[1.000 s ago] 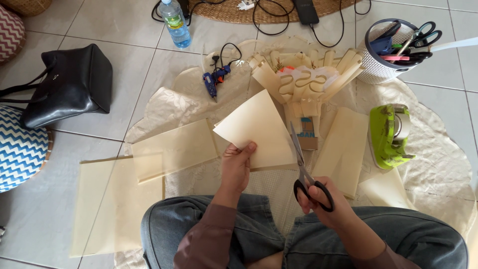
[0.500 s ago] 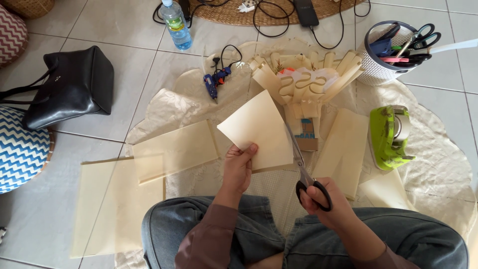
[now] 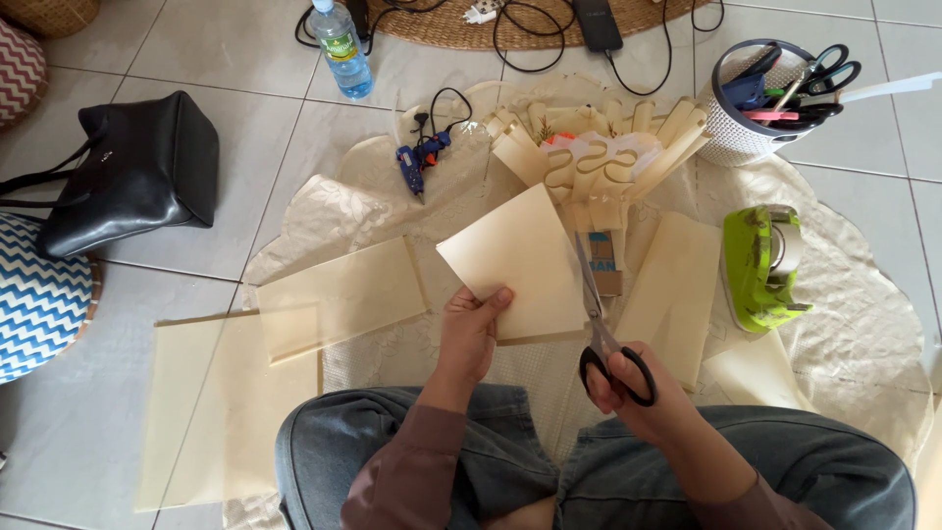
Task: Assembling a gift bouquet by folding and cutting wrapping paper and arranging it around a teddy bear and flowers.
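My left hand (image 3: 472, 329) pinches the lower edge of a cream paper sheet (image 3: 515, 260) and holds it tilted above my lap. In my right hand (image 3: 628, 388) are black-handled scissors (image 3: 601, 324), fingers through the loops, blades pointing up along the sheet's right edge. I cannot tell how far the blades are apart. Both hands hover over my jeans-clad knees and a pale patterned cloth (image 3: 863, 324) spread on the tiled floor.
More cream sheets (image 3: 339, 294) lie left, and one sheet (image 3: 677, 290) lies right of the scissors. A pile of cut paper shapes (image 3: 599, 147), a blue glue gun (image 3: 412, 162), a green tape dispenser (image 3: 760, 265), a white tool basket (image 3: 760, 98), a water bottle (image 3: 340, 44) and a black handbag (image 3: 128, 172) surround me.
The scissors have moved slightly up along the sheet's right edge, and my left hand has turned the sheet a little. Everything else stayed put.
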